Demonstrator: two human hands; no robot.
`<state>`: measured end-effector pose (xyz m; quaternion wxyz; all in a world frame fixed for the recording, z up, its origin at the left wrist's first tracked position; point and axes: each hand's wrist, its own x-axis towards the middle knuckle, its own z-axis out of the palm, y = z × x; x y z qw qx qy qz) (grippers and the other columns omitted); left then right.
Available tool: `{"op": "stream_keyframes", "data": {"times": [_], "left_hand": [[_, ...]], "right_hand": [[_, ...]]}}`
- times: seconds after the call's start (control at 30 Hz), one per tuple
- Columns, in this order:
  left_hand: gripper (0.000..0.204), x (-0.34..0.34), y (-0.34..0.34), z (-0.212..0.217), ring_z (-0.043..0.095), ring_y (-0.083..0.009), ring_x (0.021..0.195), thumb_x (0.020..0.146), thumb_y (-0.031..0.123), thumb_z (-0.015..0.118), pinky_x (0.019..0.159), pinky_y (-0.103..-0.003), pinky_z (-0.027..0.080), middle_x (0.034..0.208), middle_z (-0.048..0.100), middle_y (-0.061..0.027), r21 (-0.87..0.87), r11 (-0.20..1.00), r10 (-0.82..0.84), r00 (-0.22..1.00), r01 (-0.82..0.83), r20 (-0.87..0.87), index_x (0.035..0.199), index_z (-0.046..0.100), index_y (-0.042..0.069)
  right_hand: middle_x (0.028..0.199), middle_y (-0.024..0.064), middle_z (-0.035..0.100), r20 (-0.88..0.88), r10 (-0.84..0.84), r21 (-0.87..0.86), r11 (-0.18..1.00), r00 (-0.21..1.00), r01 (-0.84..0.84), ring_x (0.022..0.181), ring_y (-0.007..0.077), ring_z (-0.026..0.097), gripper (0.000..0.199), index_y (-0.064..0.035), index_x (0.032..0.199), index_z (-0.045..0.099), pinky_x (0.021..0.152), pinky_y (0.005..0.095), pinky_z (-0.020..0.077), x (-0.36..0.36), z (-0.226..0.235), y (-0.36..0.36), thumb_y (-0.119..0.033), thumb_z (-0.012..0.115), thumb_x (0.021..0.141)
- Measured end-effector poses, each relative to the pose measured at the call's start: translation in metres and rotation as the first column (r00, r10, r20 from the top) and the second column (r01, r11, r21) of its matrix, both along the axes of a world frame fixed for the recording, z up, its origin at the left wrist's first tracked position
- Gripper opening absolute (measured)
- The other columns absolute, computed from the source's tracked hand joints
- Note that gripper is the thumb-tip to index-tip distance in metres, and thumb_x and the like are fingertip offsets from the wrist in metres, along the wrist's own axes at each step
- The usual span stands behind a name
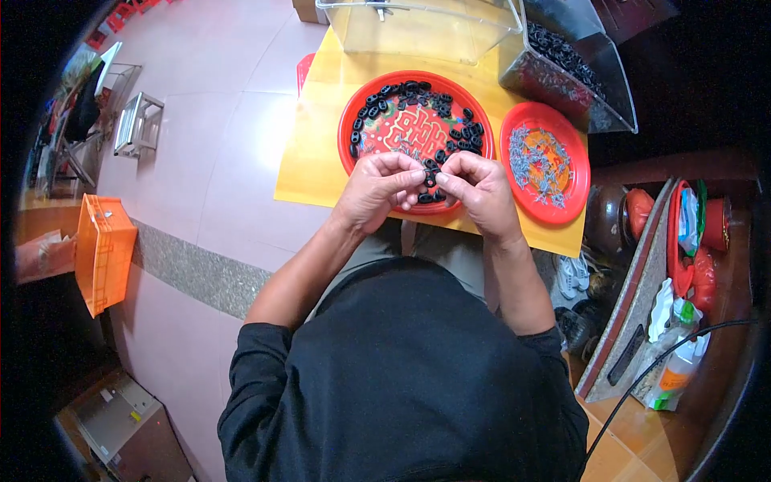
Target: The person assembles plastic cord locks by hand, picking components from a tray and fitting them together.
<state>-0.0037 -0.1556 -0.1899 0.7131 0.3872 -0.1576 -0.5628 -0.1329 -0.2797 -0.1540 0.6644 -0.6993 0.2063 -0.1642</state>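
Between my two hands, over the near rim of a round red tray (347, 112), is a small black plastic piece (430, 178) with holes in it. My left hand (382, 189) pinches it from the left, thumb against fingers. From the other side my right hand (480, 193) grips it the same way. Many similar black oval pieces (374, 104) lie around the tray's patterned floor, thickest along the far and right edges. To the right, a smaller red plate (577, 145) holds a heap of small grey parts (534, 161). Whether a grey part is also in my fingers is hidden.
Tray and plate stand on a yellow tabletop (313, 169). A clear plastic bin (426, 36) sits at the far side, and another bin (618, 96) with dark parts stands far right. An orange crate (104, 253) and a metal stool (138, 127) are on the floor at left.
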Motion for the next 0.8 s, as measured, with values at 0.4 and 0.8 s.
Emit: {"op": "stream_keyframes", "data": {"times": [0.4, 0.8], "left_hand": [[0.008, -0.004, -0.002, -0.003, 0.06, -0.0124, 0.06, 0.08, 0.007, 0.063, 0.051, -0.022, 0.05, 0.073, 0.062, -0.0075, -0.029, 0.998, 0.058, 0.997, -0.06, -0.05, 0.084, 0.06, 0.0], [0.006, -0.015, -0.001, 0.001, 0.062, -0.0137, 0.069, 0.08, 0.003, 0.062, 0.065, -0.027, 0.055, 0.078, 0.062, -0.0067, -0.028, 0.983, 0.181, 0.983, -0.18, 0.042, 0.084, 0.061, -0.001]], "right_hand": [[0.073, 0.0143, 0.055, -0.021, -0.022, -0.721, 0.693, 1.0, 0.001, 0.067, 0.0292, 0.057, 0.015, 0.001, 0.085, 0.057, 0.059, 0.0368, 0.0454, -0.002, 0.012, 0.014, -0.01, 0.062, 0.076], [0.073, 0.0148, 0.054, 0.073, -0.029, -0.849, 0.523, 0.997, 0.077, 0.069, 0.0309, 0.056, 0.025, 0.0025, 0.091, 0.054, 0.061, 0.0395, 0.0461, 0.001, 0.006, 0.022, -0.004, 0.064, 0.069]]}}
